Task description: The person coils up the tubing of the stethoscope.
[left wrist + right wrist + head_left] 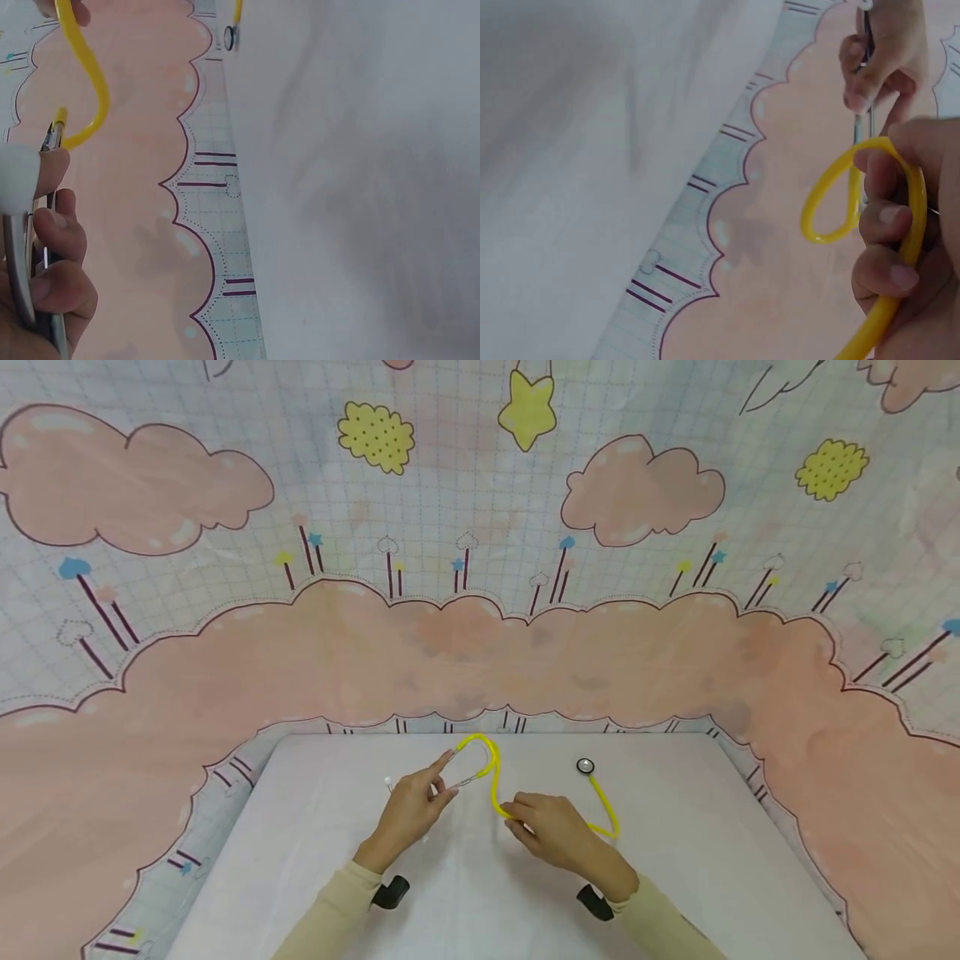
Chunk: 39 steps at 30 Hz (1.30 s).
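Note:
A stethoscope with yellow tubing (496, 783) is held up over the white table between both hands. My left hand (411, 803) grips its metal ear tubes (18, 262), fingers curled round them in the left wrist view. One white ear tip (16, 180) shows large there. My right hand (555, 829) holds the tubing partway along; in the right wrist view its fingers wrap round the yellow tube (915, 214). Between the hands the tubing bends in a loop near the ear tubes. Beyond the right hand, the round chest piece (585, 766) lies at the tubing's far end.
A white tabletop (315, 827) spreads under both hands. Behind it and along its sides hangs a cloth (525, 660) printed with pink clouds and stars. Black straps (392, 892) show at the wrists.

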### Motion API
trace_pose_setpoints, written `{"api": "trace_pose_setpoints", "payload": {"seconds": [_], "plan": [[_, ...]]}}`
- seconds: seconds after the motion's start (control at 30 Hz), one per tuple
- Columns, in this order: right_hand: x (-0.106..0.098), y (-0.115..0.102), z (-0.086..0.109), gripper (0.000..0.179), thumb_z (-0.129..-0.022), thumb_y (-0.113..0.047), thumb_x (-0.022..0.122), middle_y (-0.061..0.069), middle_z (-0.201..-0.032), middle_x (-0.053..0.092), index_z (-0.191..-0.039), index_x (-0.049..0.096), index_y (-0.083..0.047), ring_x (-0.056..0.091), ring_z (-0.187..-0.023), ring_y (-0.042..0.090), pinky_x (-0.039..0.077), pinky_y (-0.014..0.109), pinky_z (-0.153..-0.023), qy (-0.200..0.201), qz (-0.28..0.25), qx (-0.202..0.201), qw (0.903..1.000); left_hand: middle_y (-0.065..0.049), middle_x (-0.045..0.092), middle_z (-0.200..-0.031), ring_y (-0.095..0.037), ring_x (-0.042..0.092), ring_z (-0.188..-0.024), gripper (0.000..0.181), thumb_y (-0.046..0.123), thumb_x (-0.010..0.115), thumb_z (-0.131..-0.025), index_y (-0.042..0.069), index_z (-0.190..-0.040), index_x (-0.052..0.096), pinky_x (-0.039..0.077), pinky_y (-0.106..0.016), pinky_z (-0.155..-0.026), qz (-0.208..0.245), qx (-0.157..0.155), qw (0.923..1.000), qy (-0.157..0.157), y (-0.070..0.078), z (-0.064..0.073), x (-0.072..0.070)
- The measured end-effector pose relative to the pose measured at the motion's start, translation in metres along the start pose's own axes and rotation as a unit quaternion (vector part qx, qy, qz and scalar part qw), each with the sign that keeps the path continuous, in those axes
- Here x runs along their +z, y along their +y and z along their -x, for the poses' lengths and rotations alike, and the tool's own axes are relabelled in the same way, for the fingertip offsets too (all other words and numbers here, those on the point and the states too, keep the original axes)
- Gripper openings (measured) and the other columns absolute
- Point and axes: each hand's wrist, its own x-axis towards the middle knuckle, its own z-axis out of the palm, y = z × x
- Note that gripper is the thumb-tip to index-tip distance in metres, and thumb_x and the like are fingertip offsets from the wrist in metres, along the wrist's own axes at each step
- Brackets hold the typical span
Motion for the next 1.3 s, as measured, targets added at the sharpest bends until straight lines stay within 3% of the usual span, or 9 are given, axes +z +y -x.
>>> {"api": "trace_pose_setpoints", "payload": {"seconds": [0.13, 0.37, 0.6, 0.83, 1.07, 1.3], "plan": [[-0.007, 0.001, 0.0, 0.014, -0.089, -0.02, 0.073, -0.009, -0.081, 0.064, -0.102, 0.075, -0.014, 0.058, -0.067, 0.0, 0.047, 0.015, -0.059, 0.024, 0.016, -0.034, 0.999, 0.008, 0.062, -0.075, 0.002, 0.038, -0.047, 0.062, 0.016, 0.076, -0.086, 0.014, -0.144, 0.052, 0.036, -0.019, -0.045, -0.005, -0.004, 0.9998, -0.019, 0.003, 0.002, -0.002], [-0.018, -0.003, -0.003, 0.01, -0.087, -0.022, 0.076, -0.01, -0.079, 0.065, -0.094, 0.076, -0.015, 0.055, -0.064, -0.001, 0.043, 0.01, -0.059, 0.023, -0.02, -0.064, 0.9975, 0.009, 0.062, -0.075, 0.002, 0.037, -0.049, 0.061, 0.02, 0.076, -0.087, 0.016, -0.143, 0.053, 0.036, -0.018, -0.049, -0.047, 0.01, 0.9981, -0.038, 0.007, 0.006, -0.002], [-0.029, -0.006, -0.008, 0.01, -0.087, -0.023, 0.076, -0.009, -0.082, 0.069, -0.094, 0.075, -0.015, 0.059, -0.068, -0.001, 0.044, 0.008, -0.062, 0.019, -0.066, -0.056, 0.9961, 0.009, 0.059, -0.073, -0.001, 0.034, -0.054, 0.063, 0.019, 0.08, -0.082, 0.014, -0.14, 0.056, 0.034, -0.018, -0.052, -0.091, 0.05, 0.994, -0.034, 0.01, 0.009, -0.002], [-0.035, -0.003, -0.014, 0.012, -0.089, -0.023, 0.072, -0.009, -0.081, 0.067, -0.096, 0.073, -0.014, 0.052, -0.065, -0.004, 0.04, 0.006, -0.061, 0.028, -0.112, -0.07, 0.9908, 0.011, 0.057, -0.074, 0.001, 0.034, -0.055, 0.061, 0.019, 0.078, -0.084, 0.015, -0.141, 0.055, 0.034, -0.016, -0.052, -0.091, 0.085, 0.9902, -0.062, 0.009, 0.012, 0.001], [-0.04, 0.003, -0.019, 0.012, -0.087, -0.022, 0.072, -0.009, -0.08, 0.064, -0.098, 0.072, -0.015, 0.05, -0.065, -0.003, 0.041, 0.008, -0.06, 0.033, -0.153, -0.055, 0.9861, 0.012, 0.057, -0.074, 0.003, 0.037, -0.056, 0.057, 0.023, 0.076, -0.087, 0.018, -0.14, 0.056, 0.036, -0.015, -0.053, -0.075, 0.108, 0.985, -0.112, 0.011, 0.013, 0.001], [-0.044, 0.008, -0.021, 0.018, -0.086, -0.023, 0.074, -0.006, -0.081, 0.066, -0.1, 0.072, -0.011, 0.051, -0.066, -0.002, 0.046, 0.012, -0.059, 0.023, -0.179, -0.009, 0.9836, 0.013, 0.056, -0.072, 0.003, 0.039, -0.057, 0.056, 0.026, 0.078, -0.086, 0.019, -0.138, 0.058, 0.038, -0.013, -0.053, -0.062, 0.143, 0.9798, -0.125, 0.015, 0.015, -0.001]]}}
